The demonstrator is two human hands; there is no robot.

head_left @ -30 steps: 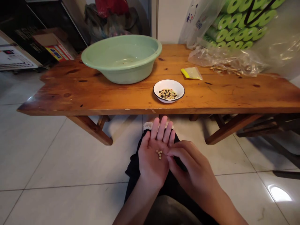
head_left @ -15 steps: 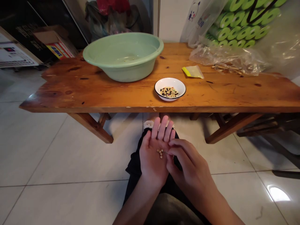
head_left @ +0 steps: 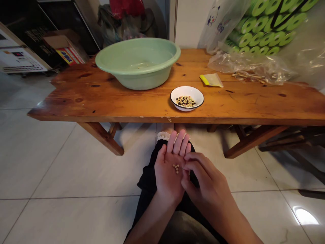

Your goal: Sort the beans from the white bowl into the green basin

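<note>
My left hand (head_left: pixel 169 176) lies palm up over my lap, fingers stretched out. Several small cream-coloured round beads (head_left: pixel 176 168) rest in a cluster on its palm. Against the outer side of that palm, my right hand (head_left: pixel 205 179) is closed with thumb and fingertips together. What it pinches, if anything, is too small to make out. Ahead of both hands, a white bowl (head_left: pixel 187 90) with a dark rim stands near the front edge of the wooden bench (head_left: pixel 127 105). Small cream, black and a few coloured beads (head_left: pixel 186 101) lie in the bowl.
A large green basin (head_left: pixel 142 79) with a few small bits inside stands behind the bowl to the left. A small yellow-edged packet (head_left: pixel 212 80) lies to the right. Clear plastic wrapping and green rolls (head_left: pixel 264 34) fill the bench's right rear.
The whole view has shifted slightly, so the bench and hands appear a little further right. The beads on my left palm sit slightly closer together. Both hands keep nearly the same pose.
</note>
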